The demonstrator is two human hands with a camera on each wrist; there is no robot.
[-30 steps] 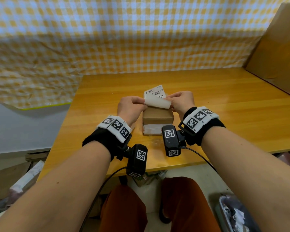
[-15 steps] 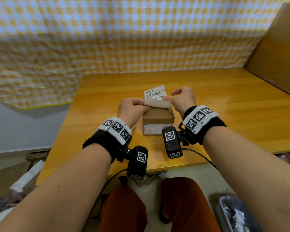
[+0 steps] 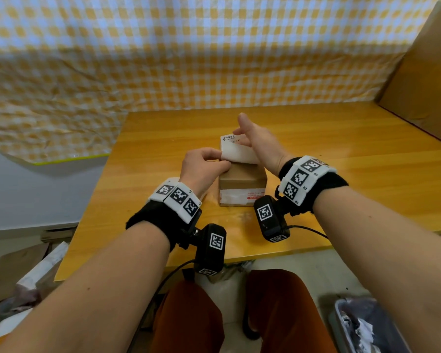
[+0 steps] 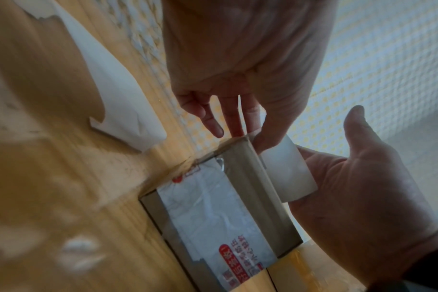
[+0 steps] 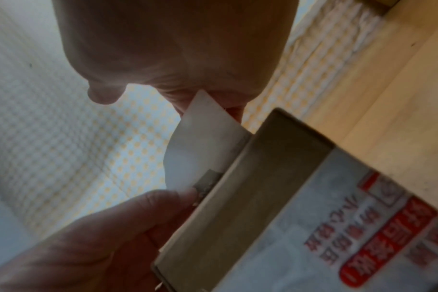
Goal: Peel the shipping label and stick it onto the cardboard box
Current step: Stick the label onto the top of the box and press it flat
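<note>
Left hand [image 3: 204, 166] pinching shipping label [image 3: 237, 152] at near-left corner, right hand [image 3: 259, 143] flat on label over cardboard box [image 3: 242, 186].
Left thumb and curled fingers nip the label's curled white edge just above the box top; right hand has straight fingers under/against the label's far part, thumb raised, gripping nothing. Label sits on top of the box, printed far end lifted, near end curling up off it. Box stands on wooden table [image 3: 341, 159], old taped label on its near face. White torn paper scrap [image 4: 120, 102] lies on table left of box.
</note>
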